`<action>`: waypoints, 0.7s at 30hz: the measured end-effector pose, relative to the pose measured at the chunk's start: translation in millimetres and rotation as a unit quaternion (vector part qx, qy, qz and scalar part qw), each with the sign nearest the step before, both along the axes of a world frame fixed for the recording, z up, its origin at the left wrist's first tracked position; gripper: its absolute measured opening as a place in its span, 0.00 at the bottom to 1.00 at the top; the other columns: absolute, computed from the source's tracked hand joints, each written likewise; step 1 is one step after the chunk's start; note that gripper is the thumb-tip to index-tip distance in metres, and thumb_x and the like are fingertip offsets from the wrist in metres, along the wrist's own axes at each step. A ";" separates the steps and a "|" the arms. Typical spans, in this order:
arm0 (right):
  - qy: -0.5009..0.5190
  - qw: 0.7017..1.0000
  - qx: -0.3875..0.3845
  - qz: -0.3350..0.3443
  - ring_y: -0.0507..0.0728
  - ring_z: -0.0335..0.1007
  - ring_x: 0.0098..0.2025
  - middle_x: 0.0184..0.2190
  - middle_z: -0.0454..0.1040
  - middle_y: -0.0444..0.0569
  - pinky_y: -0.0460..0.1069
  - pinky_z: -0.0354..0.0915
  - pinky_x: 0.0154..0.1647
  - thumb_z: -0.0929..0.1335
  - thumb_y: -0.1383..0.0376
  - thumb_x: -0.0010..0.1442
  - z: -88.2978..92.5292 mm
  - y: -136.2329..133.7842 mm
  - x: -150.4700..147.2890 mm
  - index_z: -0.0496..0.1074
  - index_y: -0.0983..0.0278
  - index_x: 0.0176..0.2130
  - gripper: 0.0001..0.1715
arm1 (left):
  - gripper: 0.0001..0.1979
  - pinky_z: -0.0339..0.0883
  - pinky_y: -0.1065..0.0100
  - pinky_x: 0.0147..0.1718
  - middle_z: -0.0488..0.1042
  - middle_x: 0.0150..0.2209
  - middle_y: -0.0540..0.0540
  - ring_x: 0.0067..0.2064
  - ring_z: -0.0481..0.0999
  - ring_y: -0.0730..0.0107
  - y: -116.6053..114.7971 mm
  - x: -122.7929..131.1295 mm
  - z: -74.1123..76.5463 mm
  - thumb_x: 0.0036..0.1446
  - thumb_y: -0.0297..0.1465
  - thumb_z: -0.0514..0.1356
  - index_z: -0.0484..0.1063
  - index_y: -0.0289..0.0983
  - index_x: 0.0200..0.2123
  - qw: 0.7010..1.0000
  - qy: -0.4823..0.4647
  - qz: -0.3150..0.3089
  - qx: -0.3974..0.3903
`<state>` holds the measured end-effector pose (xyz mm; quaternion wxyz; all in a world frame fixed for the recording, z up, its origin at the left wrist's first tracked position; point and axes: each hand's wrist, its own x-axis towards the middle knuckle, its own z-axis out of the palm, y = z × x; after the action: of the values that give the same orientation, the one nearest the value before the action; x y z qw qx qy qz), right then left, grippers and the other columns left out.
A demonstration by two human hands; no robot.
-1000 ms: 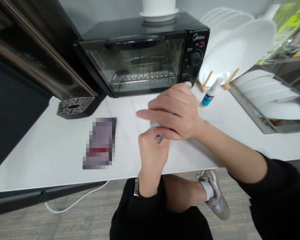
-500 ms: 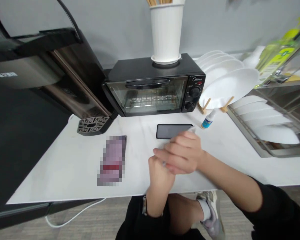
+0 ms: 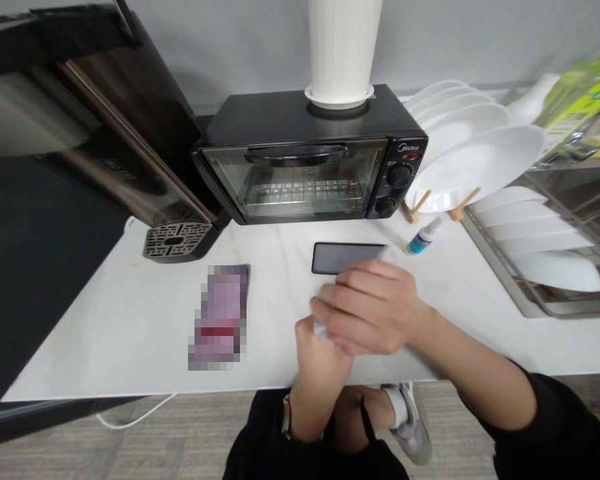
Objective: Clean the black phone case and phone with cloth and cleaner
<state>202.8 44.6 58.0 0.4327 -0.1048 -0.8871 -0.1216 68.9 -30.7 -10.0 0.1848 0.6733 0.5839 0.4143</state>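
Both hands meet above the white counter near its front edge. My right hand [image 3: 373, 307] is closed, its fingers wrapped round a crumpled white tissue [image 3: 321, 329] whose edge shows beside the fingertips. Beneath it, my left hand [image 3: 320, 353] touches the right one; its fingers are mostly hidden. Just behind the hands lies a dark phone [image 3: 343, 257], partly covered by the right hand. To the right stands a small spray bottle [image 3: 423, 238] with a blue label. A second phone [image 3: 219, 313], its screen pixelated, lies to the left.
A black toaster oven [image 3: 300, 157] stands at the back with a white pot [image 3: 343, 53] on top. At left is a dark machine with a drip tray [image 3: 175, 241]. White plates [image 3: 475, 160] stand in a wooden rack beside a metal dish rack [image 3: 527, 308] at right.
The view has shifted slightly. My hands remain together, and more of the white tissue now shows between them.
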 end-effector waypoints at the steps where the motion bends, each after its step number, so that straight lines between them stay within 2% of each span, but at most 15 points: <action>1: 0.027 0.998 -0.047 -0.012 0.55 0.70 0.27 0.29 0.79 0.46 0.53 0.65 0.30 0.59 0.55 0.76 -2.0 3.1 3.2 0.76 0.60 0.35 0.25 | 0.12 0.69 0.68 0.27 0.79 0.25 0.48 0.27 0.79 0.68 -0.6 0.6 1.5 0.58 0.21 0.59 0.75 0.41 0.25 1.000 -0.005 -0.008 0.008; 2: 0.068 0.990 -0.123 -0.033 0.54 0.69 0.25 0.26 0.77 0.46 0.53 0.61 0.27 0.56 0.54 0.77 -4.1 6.3 6.2 0.75 0.61 0.33 0.29 | 0.11 0.71 0.69 0.30 0.81 0.28 0.48 0.30 0.81 0.67 -1.1 1.0 4.0 0.58 0.21 0.59 0.77 0.40 0.28 1.000 -0.013 -0.015 0.022; 4: 0.138 0.946 -0.286 -0.061 0.53 0.68 0.23 0.22 0.74 0.46 0.51 0.59 0.25 0.52 0.55 0.78 -7.1 10.8 9.4 0.73 0.61 0.30 0.34 | 0.11 0.74 0.69 0.34 0.84 0.34 0.47 0.34 0.83 0.67 -2.1 1.1 10.2 0.60 0.21 0.59 0.80 0.40 0.37 0.998 -0.034 -0.020 0.050; 5: 0.157 0.927 -0.336 -0.063 0.53 0.69 0.23 0.22 0.74 0.46 0.50 0.60 0.26 0.52 0.56 0.78 -7.7 11.3 9.3 0.72 0.61 0.30 0.34 | 0.12 0.74 0.70 0.35 0.84 0.35 0.47 0.34 0.83 0.67 -2.6 0.7 12.7 0.61 0.21 0.59 0.80 0.40 0.40 0.997 -0.043 -0.020 0.058; 6: 0.161 0.923 -0.345 -0.056 0.53 0.70 0.24 0.23 0.75 0.46 0.50 0.61 0.26 0.52 0.57 0.78 -7.4 10.6 8.0 0.73 0.62 0.31 0.33 | 0.11 0.73 0.71 0.34 0.84 0.33 0.48 0.33 0.83 0.68 -3.1 0.1 14.1 0.62 0.21 0.59 0.80 0.40 0.40 0.997 -0.047 -0.017 0.062; 8: 0.125 0.956 -0.263 -0.038 0.55 0.71 0.27 0.27 0.78 0.49 0.52 0.63 0.28 0.52 0.55 0.77 -5.2 6.2 3.2 0.75 0.63 0.33 0.32 | 0.10 0.70 0.71 0.29 0.80 0.27 0.50 0.28 0.79 0.69 -3.8 -1.4 13.0 0.61 0.21 0.59 0.77 0.40 0.33 0.997 -0.040 -0.011 0.062; 10: 0.064 0.990 -0.121 -0.032 0.56 0.72 0.29 0.30 0.80 0.49 0.54 0.63 0.30 0.56 0.54 0.76 -2.1 1.3 -1.0 0.77 0.63 0.36 0.29 | 0.13 0.65 0.70 0.24 0.76 0.22 0.50 0.23 0.76 0.69 -4.2 -2.9 8.2 0.60 0.21 0.58 0.72 0.40 0.26 0.997 -0.022 -0.006 0.077; 12: 0.010 1.000 -0.017 -0.021 0.56 0.71 0.29 0.30 0.80 0.46 0.54 0.62 0.29 0.61 0.55 0.74 0.0 -0.3 -1.5 0.77 0.61 0.35 0.22 | 0.14 0.62 0.68 0.22 0.74 0.20 0.49 0.22 0.74 0.68 -4.3 -4.0 3.6 0.58 0.20 0.57 0.69 0.40 0.23 0.996 -0.008 -0.007 0.088; 13: 0.000 1.000 -0.008 -0.013 0.55 0.70 0.28 0.29 0.79 0.44 0.54 0.62 0.29 0.62 0.55 0.74 0.4 0.7 -0.1 0.76 0.60 0.34 0.21 | 0.13 0.63 0.68 0.22 0.75 0.21 0.48 0.23 0.75 0.67 -4.3 -4.3 2.7 0.58 0.20 0.58 0.70 0.40 0.23 0.996 -0.005 -0.013 0.086; 14: 0.002 1.000 -0.031 -0.005 0.54 0.70 0.27 0.27 0.78 0.44 0.53 0.61 0.29 0.62 0.54 0.74 0.3 2.7 2.2 0.75 0.60 0.32 0.23 | 0.12 0.65 0.68 0.24 0.77 0.23 0.48 0.24 0.77 0.67 -4.2 -4.4 3.0 0.58 0.20 0.58 0.73 0.40 0.26 0.997 -0.007 -0.019 0.080; 16: 0.044 0.987 -0.157 -0.003 0.54 0.69 0.25 0.25 0.76 0.46 0.53 0.62 0.29 0.57 0.51 0.77 -1.3 8.1 7.5 0.73 0.60 0.29 0.31 | 0.12 0.70 0.69 0.28 0.81 0.29 0.48 0.28 0.80 0.67 -4.1 -4.3 6.9 0.59 0.19 0.59 0.80 0.39 0.36 0.998 -0.019 -0.027 0.062; 19: 0.118 0.916 -0.384 -0.008 0.52 0.70 0.24 0.21 0.73 0.45 0.50 0.63 0.29 0.52 0.52 0.79 -5.2 12.6 10.6 0.72 0.61 0.27 0.37 | 0.15 0.74 0.70 0.33 0.83 0.32 0.48 0.30 0.81 0.67 -3.9 -4.0 15.2 0.62 0.21 0.60 0.82 0.40 0.46 0.998 -0.046 -0.018 0.048; 21: 0.151 0.883 -0.444 0.017 0.52 0.73 0.26 0.23 0.74 0.45 0.48 0.65 0.29 0.53 0.54 0.79 -7.7 10.7 7.6 0.74 0.62 0.29 0.35 | 0.14 0.74 0.70 0.34 0.83 0.32 0.49 0.31 0.82 0.67 -4.2 -3.7 18.0 0.63 0.22 0.60 0.82 0.39 0.46 0.998 -0.053 -0.013 0.039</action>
<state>210.4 55.2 50.3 0.4712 -0.2884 -0.7738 0.3098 65.2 -34.9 8.0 0.1943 0.6643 0.5479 0.4699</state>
